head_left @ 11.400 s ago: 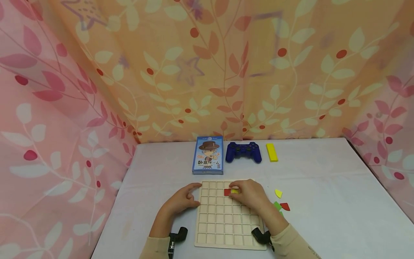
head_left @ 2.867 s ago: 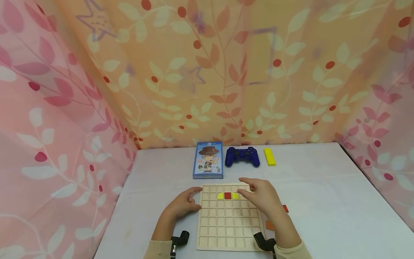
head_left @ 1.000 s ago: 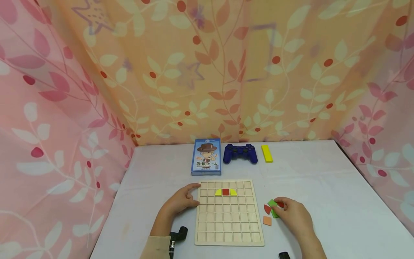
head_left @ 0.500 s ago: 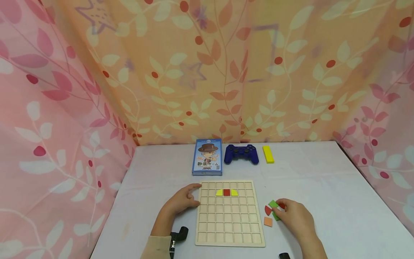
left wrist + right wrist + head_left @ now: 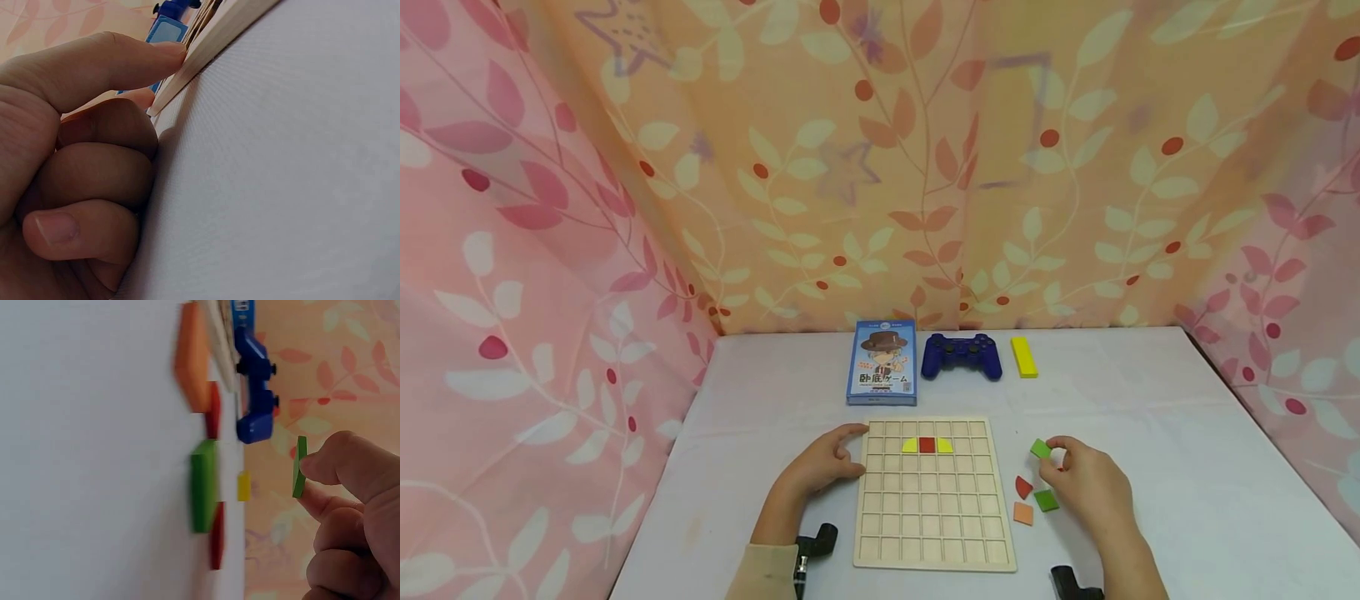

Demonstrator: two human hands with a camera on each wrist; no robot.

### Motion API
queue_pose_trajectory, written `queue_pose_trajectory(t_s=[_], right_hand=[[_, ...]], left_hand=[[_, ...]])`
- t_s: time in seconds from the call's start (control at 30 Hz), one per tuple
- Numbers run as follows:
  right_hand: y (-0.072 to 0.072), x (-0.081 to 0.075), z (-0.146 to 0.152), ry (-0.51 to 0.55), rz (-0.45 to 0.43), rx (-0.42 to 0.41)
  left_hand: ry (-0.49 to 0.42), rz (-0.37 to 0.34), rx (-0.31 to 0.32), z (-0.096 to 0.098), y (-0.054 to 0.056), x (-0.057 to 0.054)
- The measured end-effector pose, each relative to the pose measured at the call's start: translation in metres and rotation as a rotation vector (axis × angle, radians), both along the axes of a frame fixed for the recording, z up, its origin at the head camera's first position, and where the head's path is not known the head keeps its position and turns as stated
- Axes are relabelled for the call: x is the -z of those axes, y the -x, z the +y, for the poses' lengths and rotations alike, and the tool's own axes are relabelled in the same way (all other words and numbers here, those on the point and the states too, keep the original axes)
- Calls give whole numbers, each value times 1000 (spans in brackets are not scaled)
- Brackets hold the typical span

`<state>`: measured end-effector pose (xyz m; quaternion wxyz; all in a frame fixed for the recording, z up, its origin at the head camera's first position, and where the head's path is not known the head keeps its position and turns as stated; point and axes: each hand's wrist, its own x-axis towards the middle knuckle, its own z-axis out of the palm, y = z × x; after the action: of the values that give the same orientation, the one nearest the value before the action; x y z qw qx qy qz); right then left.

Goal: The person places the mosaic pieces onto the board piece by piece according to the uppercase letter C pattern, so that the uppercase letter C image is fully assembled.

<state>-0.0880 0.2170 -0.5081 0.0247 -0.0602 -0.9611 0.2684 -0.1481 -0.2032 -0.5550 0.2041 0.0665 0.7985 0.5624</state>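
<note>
In the head view, my right hand (image 5: 1093, 487) pinches a green square tile (image 5: 1040, 448) between thumb and index finger, right of the wooden grid board (image 5: 931, 504). The right wrist view shows this tile raised above the table. My left hand (image 5: 822, 457) touches the board's left edge with thumb and index finger; its other fingers are curled. In the board's second row, a red square tile (image 5: 927, 445) sits between a left yellow quarter-round tile (image 5: 910, 446) and a right yellow quarter-round tile (image 5: 945, 446).
Beside the board lie a red quarter-round tile (image 5: 1023, 487), an orange square tile (image 5: 1023, 513) and another green tile (image 5: 1047, 500). Another red tile (image 5: 217, 536) is partly hidden by my right hand in the head view. Behind stand a blue box (image 5: 882, 367), a game controller (image 5: 962, 357) and a yellow block (image 5: 1024, 357).
Earlier, my right hand set yellow tiles either side of the red square, then moved right to the loose tiles. It now has a green tile lifted off them. My left hand stays put.
</note>
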Motion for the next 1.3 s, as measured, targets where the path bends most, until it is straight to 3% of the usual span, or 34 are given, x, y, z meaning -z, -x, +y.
queue_pose_trajectory(t_s=[0.57,0.73,1.0,1.3], right_hand=[[20,-53,-34,-3,175,-85],[24,-55,-47,6,248,-138],[27,-58,-68,11,292,-221],[27,-55,-96,18,281,-304]], left_hand=[[-25,-4,22,0,0,-1],[-37,-13,21,1,0,-1],[-30,-29,13,2,-1,-1],[-32,-14,0,1,-2,-5]])
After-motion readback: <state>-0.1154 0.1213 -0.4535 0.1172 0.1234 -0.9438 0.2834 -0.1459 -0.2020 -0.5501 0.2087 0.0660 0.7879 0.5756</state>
